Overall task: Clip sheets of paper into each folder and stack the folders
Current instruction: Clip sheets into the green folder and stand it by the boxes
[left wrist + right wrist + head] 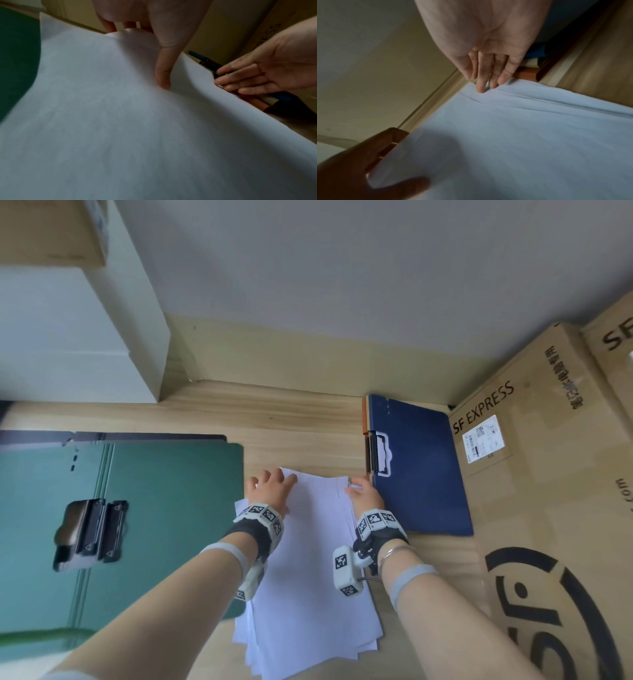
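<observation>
A loose stack of white paper (315, 559) lies on the wooden desk in front of me. My left hand (270, 487) is at its far left corner. In the left wrist view this left hand (142, 54) pinches the top sheet (120, 135), thumb on top and fingers under the lifted far edge. My right hand (363, 494) rests at the far right corner, its straight fingers (488, 75) touching the paper's edge (522, 135). A green folder (164, 491) lies open at the left, showing its metal clip (90, 534). A blue folder (421, 474) lies shut on the right.
The blue folder tops a pile with an orange folder's edge (365, 419) showing beneath. Cardboard boxes (534, 440) line the desk's right side. A dark folder (154, 437) peeks out behind the green one. A white cabinet (68, 337) stands at the back left.
</observation>
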The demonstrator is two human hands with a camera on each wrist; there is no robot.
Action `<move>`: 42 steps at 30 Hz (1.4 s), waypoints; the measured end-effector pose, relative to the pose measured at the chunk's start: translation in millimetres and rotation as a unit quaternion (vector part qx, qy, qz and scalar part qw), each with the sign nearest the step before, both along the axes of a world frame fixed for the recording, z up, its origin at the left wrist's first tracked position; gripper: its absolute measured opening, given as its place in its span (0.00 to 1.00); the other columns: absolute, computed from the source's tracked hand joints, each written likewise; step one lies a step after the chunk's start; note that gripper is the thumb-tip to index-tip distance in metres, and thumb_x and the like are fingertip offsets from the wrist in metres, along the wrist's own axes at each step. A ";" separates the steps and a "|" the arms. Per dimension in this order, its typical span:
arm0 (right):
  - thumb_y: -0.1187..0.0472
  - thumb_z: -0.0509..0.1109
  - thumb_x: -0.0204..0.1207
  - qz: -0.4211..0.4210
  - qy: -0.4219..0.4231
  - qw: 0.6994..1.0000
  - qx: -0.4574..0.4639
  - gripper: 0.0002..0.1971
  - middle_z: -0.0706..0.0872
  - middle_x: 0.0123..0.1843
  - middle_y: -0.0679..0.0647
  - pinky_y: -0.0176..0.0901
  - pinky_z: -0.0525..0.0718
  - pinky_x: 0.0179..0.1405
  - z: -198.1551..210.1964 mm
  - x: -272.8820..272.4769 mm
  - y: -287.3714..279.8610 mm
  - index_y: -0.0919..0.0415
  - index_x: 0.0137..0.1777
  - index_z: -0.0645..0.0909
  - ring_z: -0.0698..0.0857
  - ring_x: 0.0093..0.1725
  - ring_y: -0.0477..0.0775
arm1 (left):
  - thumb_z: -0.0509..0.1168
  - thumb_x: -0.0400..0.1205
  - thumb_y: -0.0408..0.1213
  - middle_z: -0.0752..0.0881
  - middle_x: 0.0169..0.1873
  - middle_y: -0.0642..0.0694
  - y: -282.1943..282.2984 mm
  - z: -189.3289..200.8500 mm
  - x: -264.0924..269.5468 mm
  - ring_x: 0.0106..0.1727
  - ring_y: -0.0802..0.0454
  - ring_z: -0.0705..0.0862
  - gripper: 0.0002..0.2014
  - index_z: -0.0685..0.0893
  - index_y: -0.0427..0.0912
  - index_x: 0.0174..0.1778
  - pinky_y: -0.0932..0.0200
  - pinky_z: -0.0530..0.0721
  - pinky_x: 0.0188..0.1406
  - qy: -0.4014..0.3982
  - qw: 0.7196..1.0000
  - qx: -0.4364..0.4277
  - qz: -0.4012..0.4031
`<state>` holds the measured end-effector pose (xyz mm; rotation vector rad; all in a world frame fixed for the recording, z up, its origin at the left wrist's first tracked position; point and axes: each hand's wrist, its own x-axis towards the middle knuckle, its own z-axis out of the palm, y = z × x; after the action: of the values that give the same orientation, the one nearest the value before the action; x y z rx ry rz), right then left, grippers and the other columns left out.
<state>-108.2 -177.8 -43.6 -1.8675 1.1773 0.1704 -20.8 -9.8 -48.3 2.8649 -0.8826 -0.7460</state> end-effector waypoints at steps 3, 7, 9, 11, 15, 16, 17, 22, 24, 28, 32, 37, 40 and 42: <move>0.65 0.64 0.77 -0.007 -0.044 0.999 0.031 0.21 0.81 0.70 0.58 0.38 0.74 0.62 -4.1 -5.2 4.4 0.60 0.71 0.73 0.81 0.67 0.56 | 0.60 0.83 0.36 0.80 0.67 0.49 2.9 -0.3 3.1 0.70 0.45 0.72 0.18 0.72 0.50 0.70 0.46 0.60 0.73 0.018 0.999 -0.018 0.040; 0.63 0.73 0.72 -0.010 -0.070 0.997 0.039 0.27 0.83 0.66 0.59 0.44 0.77 0.64 -4.8 -8.8 7.8 0.60 0.71 0.72 0.83 0.64 0.58 | 0.61 0.83 0.44 0.85 0.64 0.48 10.8 3.5 12.9 0.69 0.46 0.75 0.16 0.76 0.49 0.67 0.48 0.60 0.71 0.060 0.990 -0.072 0.108; 0.62 0.76 0.70 0.010 -0.056 0.998 0.028 0.27 0.86 0.60 0.60 0.44 0.80 0.57 -3.6 -10.0 8.4 0.61 0.69 0.74 0.85 0.56 0.60 | 0.63 0.81 0.49 0.84 0.65 0.50 13.3 8.5 18.0 0.69 0.47 0.77 0.17 0.78 0.49 0.66 0.50 0.62 0.69 0.076 0.983 -0.099 0.133; 0.61 0.76 0.70 0.044 -0.043 0.998 0.011 0.21 0.87 0.58 0.61 0.44 0.82 0.55 -2.7 -10.5 8.8 0.64 0.62 0.79 0.86 0.55 0.60 | 0.66 0.78 0.53 0.85 0.64 0.53 13.7 13.0 21.9 0.67 0.48 0.79 0.20 0.80 0.48 0.63 0.51 0.63 0.68 0.094 0.974 -0.128 0.162; 0.61 0.71 0.74 0.074 -0.018 0.997 -0.020 0.14 0.88 0.58 0.63 0.44 0.81 0.54 2.5 -8.8 9.5 0.68 0.57 0.84 0.86 0.57 0.62 | 0.73 0.71 0.54 0.85 0.57 0.49 19.0 17.5 24.4 0.62 0.48 0.81 0.22 0.80 0.49 0.57 0.50 0.67 0.61 0.089 0.942 -0.207 0.248; 0.62 0.71 0.75 0.066 -0.021 0.997 -0.021 0.14 0.88 0.57 0.63 0.44 0.81 0.52 5.0 -8.1 8.9 0.69 0.56 0.84 0.86 0.56 0.63 | 0.75 0.70 0.52 0.82 0.59 0.48 22.1 17.9 24.9 0.63 0.47 0.80 0.25 0.78 0.50 0.61 0.49 0.69 0.63 0.088 0.930 -0.229 0.275; 0.62 0.70 0.75 0.055 -0.025 0.998 -0.019 0.13 0.89 0.55 0.64 0.43 0.80 0.50 7.4 -7.2 7.9 0.69 0.55 0.85 0.86 0.55 0.63 | 0.77 0.69 0.49 0.79 0.62 0.45 25.8 18.3 25.5 0.65 0.45 0.79 0.30 0.75 0.51 0.66 0.48 0.71 0.66 0.099 0.913 -0.255 0.304; 0.64 0.67 0.75 0.017 -0.044 0.999 -0.002 0.12 0.87 0.45 0.71 0.42 0.75 0.42 7.8 -2.0 0.8 0.76 0.49 0.83 0.79 0.41 0.53 | 0.75 0.74 0.42 0.80 0.68 0.36 41.6 20.6 27.3 0.67 0.38 0.81 0.39 0.63 0.45 0.79 0.44 0.78 0.70 0.229 0.844 -0.307 0.375; 0.65 0.65 0.75 0.010 -0.043 0.999 -0.003 0.14 0.82 0.38 0.74 0.42 0.71 0.39 7.9 -0.3 0.3 0.81 0.47 0.79 0.74 0.39 0.52 | 0.71 0.77 0.42 0.80 0.67 0.29 43.0 26.1 25.2 0.67 0.35 0.81 0.31 0.70 0.35 0.74 0.41 0.78 0.69 0.262 0.847 -0.285 0.365; 0.70 0.61 0.75 0.018 -0.046 0.999 -0.003 0.13 0.74 0.37 0.58 0.39 0.67 0.37 15.5 3.1 5.5 0.84 0.49 0.77 0.70 0.39 0.52 | 0.68 0.80 0.37 0.80 0.66 0.27 49.2 35.1 22.2 0.65 0.34 0.81 0.22 0.76 0.30 0.68 0.38 0.76 0.70 0.304 0.804 -0.325 0.395; 0.76 0.58 0.76 0.035 -0.083 0.996 0.015 0.13 0.82 0.44 0.57 0.31 0.73 0.29 27.8 6.5 11.1 0.75 0.54 0.82 0.78 0.44 0.52 | 0.67 0.81 0.36 0.85 0.54 0.36 58.9 28.8 21.7 0.54 0.43 0.82 0.19 0.79 0.33 0.67 0.39 0.78 0.69 0.348 0.757 -0.356 0.423; 0.77 0.60 0.77 -0.030 -0.167 0.978 0.119 0.15 0.84 0.48 0.57 0.32 0.83 0.35 35.3 11.1 23.2 0.71 0.61 0.79 0.83 0.35 0.47 | 0.64 0.82 0.32 0.85 0.43 0.41 68.9 36.0 24.2 0.48 0.44 0.81 0.03 0.83 0.40 0.49 0.49 0.81 0.60 0.348 0.732 -0.375 0.450; 0.65 0.66 0.79 -0.054 -0.158 0.975 0.145 0.09 0.85 0.43 0.61 0.46 0.81 0.45 35.5 15.2 36.6 0.69 0.55 0.80 0.82 0.37 0.53 | 0.64 0.83 0.34 0.84 0.37 0.44 79.6 43.0 27.7 0.45 0.45 0.80 0.02 0.81 0.41 0.49 0.55 0.77 0.50 0.319 0.719 -0.396 0.474; 0.60 0.67 0.78 -0.034 -0.133 0.981 0.136 0.13 0.86 0.51 0.63 0.51 0.80 0.56 32.4 18.1 46.5 0.69 0.56 0.82 0.83 0.45 0.57 | 0.63 0.83 0.37 0.84 0.35 0.46 87.6 47.1 30.1 0.44 0.45 0.80 0.06 0.82 0.41 0.42 0.56 0.77 0.48 0.311 0.718 -0.397 0.479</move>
<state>-90.1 -131.2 -11.2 -1.5538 0.9789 0.0396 9.3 77.8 -1.2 1.6683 0.3525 -0.7806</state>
